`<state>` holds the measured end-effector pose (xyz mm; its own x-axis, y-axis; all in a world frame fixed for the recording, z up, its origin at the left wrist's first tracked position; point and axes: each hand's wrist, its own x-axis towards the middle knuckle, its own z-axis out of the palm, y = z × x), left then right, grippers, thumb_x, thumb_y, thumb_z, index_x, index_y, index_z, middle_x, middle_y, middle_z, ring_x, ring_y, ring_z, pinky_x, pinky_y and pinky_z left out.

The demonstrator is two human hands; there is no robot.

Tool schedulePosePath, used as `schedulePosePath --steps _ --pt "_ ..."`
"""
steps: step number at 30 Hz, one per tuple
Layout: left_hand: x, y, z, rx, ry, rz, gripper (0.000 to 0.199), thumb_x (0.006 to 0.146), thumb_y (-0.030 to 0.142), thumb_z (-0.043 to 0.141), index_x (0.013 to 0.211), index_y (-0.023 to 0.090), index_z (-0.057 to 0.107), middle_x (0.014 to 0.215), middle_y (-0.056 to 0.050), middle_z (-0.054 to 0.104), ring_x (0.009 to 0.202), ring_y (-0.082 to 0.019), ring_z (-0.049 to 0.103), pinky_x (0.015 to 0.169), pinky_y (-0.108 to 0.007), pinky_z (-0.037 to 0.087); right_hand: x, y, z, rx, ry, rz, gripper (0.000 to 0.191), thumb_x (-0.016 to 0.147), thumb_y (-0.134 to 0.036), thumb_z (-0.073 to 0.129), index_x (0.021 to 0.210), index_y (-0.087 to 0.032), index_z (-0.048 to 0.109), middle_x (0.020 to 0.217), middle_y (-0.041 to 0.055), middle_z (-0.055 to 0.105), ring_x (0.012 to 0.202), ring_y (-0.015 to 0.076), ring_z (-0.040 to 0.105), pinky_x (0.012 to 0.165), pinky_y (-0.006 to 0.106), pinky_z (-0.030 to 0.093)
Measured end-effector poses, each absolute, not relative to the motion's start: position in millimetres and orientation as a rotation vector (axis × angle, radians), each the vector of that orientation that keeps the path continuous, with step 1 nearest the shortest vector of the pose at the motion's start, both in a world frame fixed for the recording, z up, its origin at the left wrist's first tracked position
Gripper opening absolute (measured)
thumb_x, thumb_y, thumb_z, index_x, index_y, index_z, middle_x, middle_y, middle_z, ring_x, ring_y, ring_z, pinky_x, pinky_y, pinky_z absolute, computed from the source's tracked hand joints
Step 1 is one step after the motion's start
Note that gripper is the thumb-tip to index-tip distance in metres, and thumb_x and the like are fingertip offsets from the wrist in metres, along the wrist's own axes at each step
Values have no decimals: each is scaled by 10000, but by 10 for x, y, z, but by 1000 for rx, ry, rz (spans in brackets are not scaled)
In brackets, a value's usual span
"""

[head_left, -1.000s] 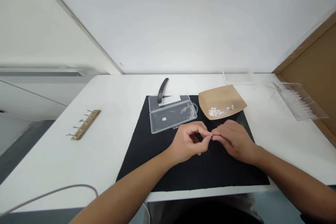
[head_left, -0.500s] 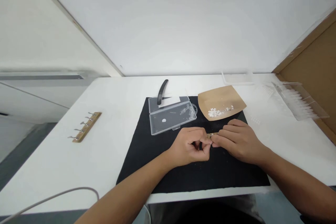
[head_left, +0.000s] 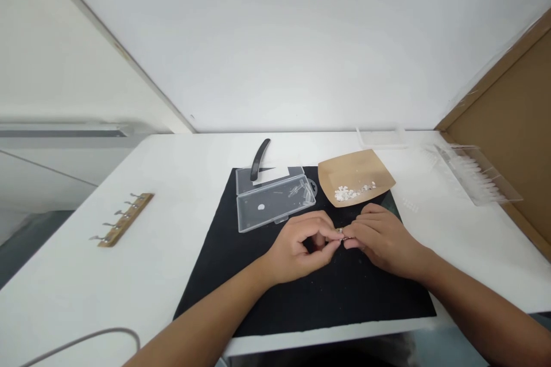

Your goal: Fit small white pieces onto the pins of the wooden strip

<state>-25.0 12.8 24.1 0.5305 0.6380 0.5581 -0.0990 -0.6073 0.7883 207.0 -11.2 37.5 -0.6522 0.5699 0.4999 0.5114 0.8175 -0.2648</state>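
Over the black mat [head_left: 327, 304] my two hands meet, fingertips almost touching. My left hand [head_left: 301, 243] is closed in a pinch, thumb against index finger, at a tiny pale and shiny piece. My right hand [head_left: 383, 241] has its fingers curled round a small item with a glint of metal; the fingers cover most of it. Just beyond them sits a brown paper tray [head_left: 357, 169] with white chips [head_left: 344, 194]. An open clear plastic case [head_left: 264, 215] lies left of the tray, holding small clear slivers and a white dot.
A black curved nail file [head_left: 259, 159] rests across the case's lid on a white card [head_left: 275, 174]. Farther left lies a wooden strip with metal clips [head_left: 126, 221]. Clear nail tips [head_left: 473, 175] and a clear box [head_left: 381, 137] are at the right. A cable [head_left: 86, 335] crosses the front left.
My left thumb and index finger have straightened into a longer pinch. The brownish piece that showed between my hands is now mostly hidden. The whole view has shifted slightly.
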Motion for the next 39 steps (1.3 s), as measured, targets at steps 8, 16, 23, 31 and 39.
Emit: schedulePosePath --steps 8,16,23,31,39 --pt "-260 132 232 1991 513 1225 205 931 116 757 1119 196 754 657 -10 703 778 -178 732 771 -305 597 2090 -102 297 -816 -2347 451 265 1134 -319 426 998 -200 620 754 -20 673 647 140 542 710 295 389" --pt "-270 121 279 2116 425 1350 200 924 80 756 1098 178 766 979 -88 775 863 -160 755 714 -241 644 2061 -156 379 -807 -2235 875 371 1150 -376 345 913 -219 583 636 -55 591 613 124 521 717 272 417" --pt "-270 155 295 2150 255 1385 256 853 77 834 1086 159 766 975 -103 793 859 -177 789 749 -252 684 2049 -198 401 -810 -2048 1392 389 1136 -452 389 878 -209 549 590 -82 513 502 83 459 601 226 404" --pt "-270 121 287 2185 363 1378 235 880 57 801 1087 151 740 984 -103 782 885 -170 771 735 -243 654 2042 -204 432 -855 -1881 1617 429 1122 -498 416 823 -209 523 560 -83 482 502 87 424 577 229 388" --pt "-274 105 277 2187 420 1312 189 919 75 741 1087 156 713 854 -64 733 701 -120 662 560 -187 528 2033 -215 458 -926 -2029 1435 433 1137 -462 373 854 -203 573 640 -63 491 571 91 446 597 231 362"
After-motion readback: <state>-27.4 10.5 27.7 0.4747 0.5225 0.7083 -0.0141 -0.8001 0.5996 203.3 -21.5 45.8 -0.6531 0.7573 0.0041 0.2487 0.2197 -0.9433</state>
